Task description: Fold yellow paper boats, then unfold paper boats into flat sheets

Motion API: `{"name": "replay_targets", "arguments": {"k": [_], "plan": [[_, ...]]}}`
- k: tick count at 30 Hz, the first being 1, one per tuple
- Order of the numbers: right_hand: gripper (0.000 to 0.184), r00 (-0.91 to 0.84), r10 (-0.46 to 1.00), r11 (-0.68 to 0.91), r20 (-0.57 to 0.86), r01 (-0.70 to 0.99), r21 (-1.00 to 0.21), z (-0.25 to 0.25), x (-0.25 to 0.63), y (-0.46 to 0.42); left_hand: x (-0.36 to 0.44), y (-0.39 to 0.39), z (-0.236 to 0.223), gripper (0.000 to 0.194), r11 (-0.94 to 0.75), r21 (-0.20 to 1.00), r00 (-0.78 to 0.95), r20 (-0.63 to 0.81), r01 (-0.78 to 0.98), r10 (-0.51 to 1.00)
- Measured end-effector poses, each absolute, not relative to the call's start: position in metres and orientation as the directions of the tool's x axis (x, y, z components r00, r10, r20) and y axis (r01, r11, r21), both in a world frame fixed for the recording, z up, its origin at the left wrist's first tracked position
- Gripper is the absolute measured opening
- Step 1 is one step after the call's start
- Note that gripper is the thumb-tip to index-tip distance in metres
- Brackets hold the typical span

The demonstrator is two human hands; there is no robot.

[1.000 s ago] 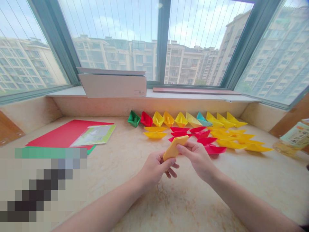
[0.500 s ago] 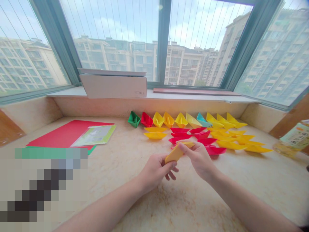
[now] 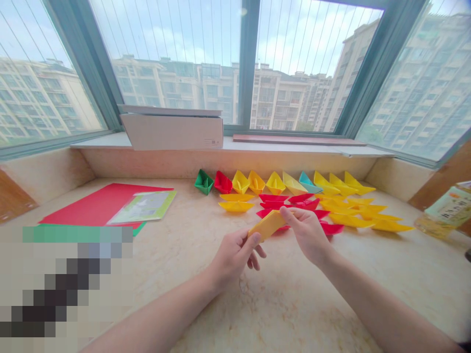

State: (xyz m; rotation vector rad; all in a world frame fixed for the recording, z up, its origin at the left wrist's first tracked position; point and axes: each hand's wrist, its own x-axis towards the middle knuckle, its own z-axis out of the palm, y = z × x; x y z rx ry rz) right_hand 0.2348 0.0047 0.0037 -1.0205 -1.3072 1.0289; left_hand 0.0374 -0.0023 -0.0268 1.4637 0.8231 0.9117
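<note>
A folded strip of smooth yellow origami paper [image 3: 267, 226] is held in the air, pinched at one end by the right hand's [image 3: 307, 235] thumb and fingers. The left hand [image 3: 233, 258], half-curled, presses its thumb on the other end. Both forearms angle inward above a cream marble counter [image 3: 294, 299]. Just beyond lie rows of crisp red paper boats [image 3: 274, 197] and yellow paper boats [image 3: 236, 206].

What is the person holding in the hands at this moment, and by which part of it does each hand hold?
A folded yellow paper. The left hand grips its lower left end, and the right hand pinches its upper right end.
</note>
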Motion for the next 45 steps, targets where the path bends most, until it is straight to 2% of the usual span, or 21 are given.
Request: {"name": "replay_targets", "arguments": {"k": [7, 16, 21, 30, 33, 38, 41, 45], "plan": [[0.042, 0.068, 0.932, 0.346, 0.357, 0.131, -0.929, 0.004, 0.232, 0.001, 0.037, -0.004, -0.019, 0.044, -0.075, 0.997, 0.461, 0.074, -0.017, 0.884], [0.042, -0.031, 0.969, 0.245, 0.247, -0.055, -0.968, 0.01, 0.234, 0.004, 0.033, 0.007, -0.021, 0.044, -0.051, 0.998, 0.378, 0.06, -0.035, 0.924], [0.031, 0.029, 0.969, 0.244, 0.243, -0.017, -0.97, 0.007, 0.235, 0.007, 0.035, 0.007, -0.025, 0.041, -0.045, 0.999, 0.386, 0.046, -0.012, 0.921], [0.032, 0.048, 0.959, 0.277, 0.281, 0.068, -0.958, 0.011, 0.238, 0.005, 0.033, 0.007, -0.025, 0.038, -0.063, 0.998, 0.395, 0.047, 0.027, 0.918], [0.029, 0.035, 0.963, 0.266, 0.267, 0.019, -0.964, 0.01, 0.238, 0.006, 0.033, 0.006, -0.022, 0.038, -0.068, 0.997, 0.393, 0.05, 0.033, 0.918], [0.026, -0.039, 0.979, 0.188, 0.2, -0.21, -0.96, 0.001, 0.231, 0.004, 0.035, -0.001, -0.021, 0.042, -0.076, 0.996, 0.441, 0.05, 0.043, 0.896], [0.038, -0.147, 0.979, 0.103, 0.145, -0.263, -0.959, -0.004, 0.225, 0.001, 0.037, -0.007, -0.02, 0.045, -0.096, 0.994, 0.469, 0.06, 0.054, 0.881], [0.051, -0.119, 0.984, 0.102, 0.134, -0.243, -0.965, -0.006, 0.222, -0.001, 0.038, -0.013, -0.015, 0.042, -0.151, 0.983, 0.494, 0.082, 0.101, 0.865]]}}
